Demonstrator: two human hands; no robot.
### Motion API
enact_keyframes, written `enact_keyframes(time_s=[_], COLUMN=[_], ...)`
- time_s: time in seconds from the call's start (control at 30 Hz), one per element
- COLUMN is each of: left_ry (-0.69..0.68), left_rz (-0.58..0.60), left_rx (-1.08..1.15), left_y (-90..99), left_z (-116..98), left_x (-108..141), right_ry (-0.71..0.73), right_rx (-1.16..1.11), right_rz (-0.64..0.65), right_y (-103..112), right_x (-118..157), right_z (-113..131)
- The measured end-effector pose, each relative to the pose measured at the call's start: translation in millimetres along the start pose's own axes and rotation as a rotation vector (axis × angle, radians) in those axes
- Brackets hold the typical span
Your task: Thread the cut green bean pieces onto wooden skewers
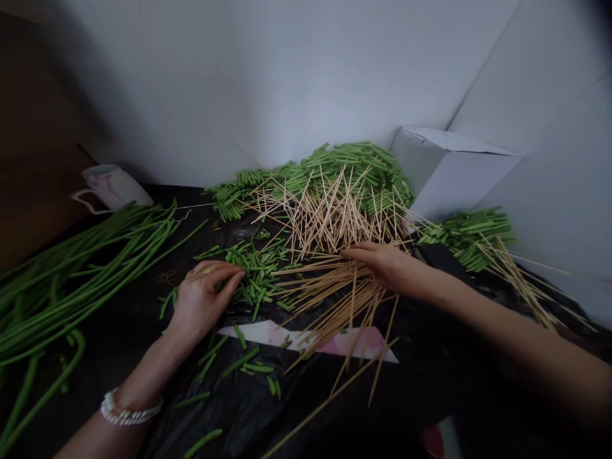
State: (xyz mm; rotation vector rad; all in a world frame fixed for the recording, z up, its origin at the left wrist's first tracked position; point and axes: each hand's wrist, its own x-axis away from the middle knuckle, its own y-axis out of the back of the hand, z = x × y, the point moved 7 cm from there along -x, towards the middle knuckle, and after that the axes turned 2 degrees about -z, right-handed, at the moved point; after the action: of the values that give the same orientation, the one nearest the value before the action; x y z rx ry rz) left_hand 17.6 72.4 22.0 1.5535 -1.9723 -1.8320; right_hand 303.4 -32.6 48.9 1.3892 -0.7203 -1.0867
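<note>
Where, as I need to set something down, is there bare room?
The black sheet shows bare right of the sticks, below the right forearm, though dimly, and between the long stems and left forearm. Between left hand and right hand it is crowded with cut pieces and sticks, and green bundles line the wall.
</note>
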Motion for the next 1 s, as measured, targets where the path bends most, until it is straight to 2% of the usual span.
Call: enact_keyframes(time_s=[0.1,0.13,0.2,0.3,0.43,0.6,0.83,1.0], left_ry=[0.005,0.009,0.011,0.008,0.006,0.014,0.004,-0.008], left_rz=[0.0,0.0,-0.001,-0.002,-0.002,0.002,-0.003,-0.006], left_rx=[0.003,0.001,0.0,0.0,-0.001,0.001,-0.001,-0.013], left_y=[-0.5,-0.6,-0.6,0.0,0.5,-0.2,-0.2,-0.4], left_z=[0.4,0.9,1.5,1.2,-0.3,0.1,0.6,1.6], left_x=[0.0,-0.1,-0.2,-0.4,-0.6,-0.1,1.1,1.9], right_ry=[-0.041,-0.075,-0.118,-0.129,-0.108,-0.048,0.118,0.104], right_rx=[-0.128,-0.139,-0.177,-0.145,0.017,0.213,0.424,0.5], right_rz=[-0.112,-0.117,-0.041,0.078,0.096,0.125,0.082,0.075], right_y=[31.3,39.1,42.3,26.7,-4.4,-30.0,-37.2,-45.3], right_x=[19.9,28.5,46.8,72.9,88.1,75.2,45.7,25.2], right_z=[-6.1,-8.3,-7.4,3.7,21.7,37.5,52.0,47.9])
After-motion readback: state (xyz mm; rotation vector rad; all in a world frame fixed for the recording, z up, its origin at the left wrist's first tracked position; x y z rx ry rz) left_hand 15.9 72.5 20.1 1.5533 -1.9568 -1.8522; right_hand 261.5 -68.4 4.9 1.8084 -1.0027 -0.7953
